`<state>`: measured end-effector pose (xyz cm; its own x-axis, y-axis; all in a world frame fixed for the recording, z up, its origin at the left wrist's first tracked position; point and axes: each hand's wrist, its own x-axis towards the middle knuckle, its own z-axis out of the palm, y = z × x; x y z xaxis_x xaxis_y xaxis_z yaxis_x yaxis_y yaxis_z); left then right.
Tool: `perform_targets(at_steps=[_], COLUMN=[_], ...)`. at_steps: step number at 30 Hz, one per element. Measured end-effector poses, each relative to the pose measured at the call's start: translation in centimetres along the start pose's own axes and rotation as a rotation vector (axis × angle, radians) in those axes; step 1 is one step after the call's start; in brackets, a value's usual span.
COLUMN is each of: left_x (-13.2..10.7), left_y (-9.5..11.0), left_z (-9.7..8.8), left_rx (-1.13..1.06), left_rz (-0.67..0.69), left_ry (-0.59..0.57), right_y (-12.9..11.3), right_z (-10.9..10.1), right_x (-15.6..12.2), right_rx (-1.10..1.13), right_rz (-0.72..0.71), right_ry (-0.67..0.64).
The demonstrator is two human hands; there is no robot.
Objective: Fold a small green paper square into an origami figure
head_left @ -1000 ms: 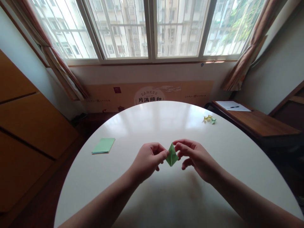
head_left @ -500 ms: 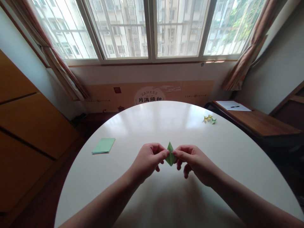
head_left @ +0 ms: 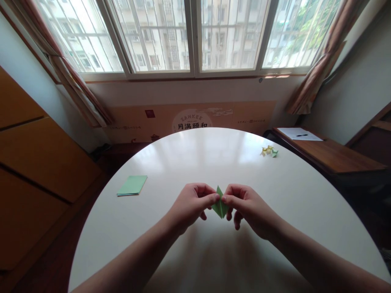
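Both hands are in on this one! My left hand [head_left: 194, 205] comes in from the nine o'clock side of a small, green, folded-paper diamond [head_left: 220, 210], thumb and fingers pinching its edge. My right hand [head_left: 248, 206] meets it from three o'clock, also pinching, and the two thumb tips sit just beside each other near the middle. The diamond stands with one point toward twelve and the other toward six, a line running down its face, right between my hands. My lower fingers curl loosely beneath; exactly how the hidden ones press behind the paper, I cannot tell.

All of this is happening over a round, glossy white table [head_left: 189, 162], with soft shadow spreading at six o'clock. Out at ten o'clock, there lies a flat stack of light-green paper squares [head_left: 132, 185], well apart from my left hand. Swing round to one o'clock, near the table's far edge, and there's a little cluster of folded yellow and green paper pieces [head_left: 269, 151], too small to make out in detail. Beyond the rim at two o'clock, a brown wooden side table [head_left: 345, 156] carries a white paper sheet [head_left: 293, 133], a dark, slim pen [head_left: 302, 135] lying on it. Dead ahead at twelve, daylight pours through a wide, barred window [head_left: 227, 36].
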<state>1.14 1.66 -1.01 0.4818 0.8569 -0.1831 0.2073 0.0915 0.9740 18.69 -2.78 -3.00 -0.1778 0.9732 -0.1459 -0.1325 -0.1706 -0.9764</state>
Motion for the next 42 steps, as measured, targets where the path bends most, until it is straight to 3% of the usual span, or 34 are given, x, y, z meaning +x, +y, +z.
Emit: perform_targets(at_steps=[16,26,34,42], left_x=[0.04,-0.08,-0.02,-0.07], left_y=[0.11,0.24,0.33,0.11], left_z=[-0.06,-0.22,-0.64,-0.28], left_rx=[0.007,-0.038,0.033,0.061], left_rz=[-0.032,0.010,-0.033,-0.003], left_ry=[0.006,0.103,-0.023,0.019], right_y=[-0.16,0.04,-0.14,-0.14], right_z=[-0.09,-0.15,-0.38,-0.37], right_x=[-0.01,0.03,0.03,-0.10], right_rx=[-0.010,-0.011,0.012,-0.049], right_rz=[0.054,0.092,0.055,0.042], right_ry=[-0.010,-0.067,0.000,-0.001])
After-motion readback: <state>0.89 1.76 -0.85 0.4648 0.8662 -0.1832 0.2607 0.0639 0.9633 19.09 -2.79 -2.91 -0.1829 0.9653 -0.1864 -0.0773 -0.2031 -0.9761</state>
